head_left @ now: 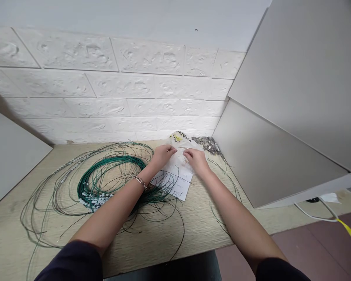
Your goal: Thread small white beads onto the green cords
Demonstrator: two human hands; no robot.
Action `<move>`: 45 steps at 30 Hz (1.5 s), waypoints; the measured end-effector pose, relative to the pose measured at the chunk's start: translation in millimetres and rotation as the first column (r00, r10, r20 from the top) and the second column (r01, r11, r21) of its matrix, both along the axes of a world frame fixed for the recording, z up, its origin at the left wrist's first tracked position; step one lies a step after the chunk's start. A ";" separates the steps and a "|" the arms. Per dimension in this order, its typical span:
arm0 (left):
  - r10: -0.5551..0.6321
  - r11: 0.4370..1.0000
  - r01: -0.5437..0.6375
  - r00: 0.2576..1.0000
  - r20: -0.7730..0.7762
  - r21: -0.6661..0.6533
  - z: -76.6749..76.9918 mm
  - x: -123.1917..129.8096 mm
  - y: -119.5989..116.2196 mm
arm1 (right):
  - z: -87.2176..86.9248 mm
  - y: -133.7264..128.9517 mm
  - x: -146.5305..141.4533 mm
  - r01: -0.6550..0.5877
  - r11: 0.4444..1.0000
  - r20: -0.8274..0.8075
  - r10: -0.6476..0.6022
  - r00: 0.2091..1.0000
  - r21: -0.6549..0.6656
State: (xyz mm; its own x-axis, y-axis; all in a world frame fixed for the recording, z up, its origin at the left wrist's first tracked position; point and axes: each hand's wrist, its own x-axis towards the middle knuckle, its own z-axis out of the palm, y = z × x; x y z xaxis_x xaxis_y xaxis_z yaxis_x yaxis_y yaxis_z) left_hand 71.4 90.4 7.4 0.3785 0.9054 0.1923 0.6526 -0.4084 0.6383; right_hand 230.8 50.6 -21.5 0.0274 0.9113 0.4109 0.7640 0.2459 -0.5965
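- Both hands meet at the far middle of the wooden table (193, 218), working at a thin plastic bag (183, 150) that lies crumpled against the white brick wall (105, 89).
- The left hand (161, 155) has its fingers drawn together, pinching the bag's edge near the yellow print; a bracelet (140, 182) sits on that wrist.
- The right hand (196, 159) pinches the same film just to the right, fingertips closed on it — the two hands are almost touching.
- Judging by the grip, the step in hand looks like pulling the bag's mouth apart or teasing something small out of it; that calls for a light, even pull, since the film seems flimsy.
- Under the bag lies a white paper sheet (178, 181), with writing too small to read.
- A pile of small grey metal bits (207, 143) sits just right of the bag, by the grey panel (269, 156).
- To the left spreads a large coil of green wire (105, 175) with white tags — loose strands run under the left forearm and across the paper, and could snag.
- More stray strands (222, 179) trail near the right forearm.
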 end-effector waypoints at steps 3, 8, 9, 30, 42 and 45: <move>0.012 1.000 -0.012 1.000 0.003 -0.009 0.2 -0.9 0.7 | 2.5 -2.3 1.7 0.003 1.000 -0.008 -0.003 1.000 -0.017; 0.049 0.999 -0.049 0.999 0.009 -0.015 1.4 -3.6 1.8 | 4.2 -5.4 10.0 -0.037 0.997 0.075 0.041 0.996 -0.062; 0.046 0.999 -0.046 0.999 0.009 -0.016 0.9 -3.9 2.1 | 4.0 -5.4 11.2 -0.044 0.997 0.066 0.049 0.997 -0.063; -0.093 0.995 0.093 0.995 0.024 -0.027 -8.0 1.4 -3.6 | 6.4 -6.0 -2.2 -0.073 0.990 0.139 0.090 0.986 -0.123; -0.066 0.997 0.066 0.998 0.001 0.025 -11.0 2.2 -3.0 | 9.5 -9.7 -3.0 -0.020 0.991 0.205 0.047 0.978 -0.130; -0.105 0.994 0.105 0.994 -0.010 0.040 -12.1 4.0 -5.5 | 11.5 -10.2 -9.1 -0.046 0.998 0.257 0.056 0.965 -0.046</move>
State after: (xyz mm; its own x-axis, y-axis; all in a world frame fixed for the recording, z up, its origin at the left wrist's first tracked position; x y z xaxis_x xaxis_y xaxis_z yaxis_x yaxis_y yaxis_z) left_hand 75.5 84.9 -4.7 0.4729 0.8521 0.2241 0.6098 -0.5001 0.6149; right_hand 221.6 40.3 -10.0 -0.1221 0.9241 0.3620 0.8804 0.2693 -0.3905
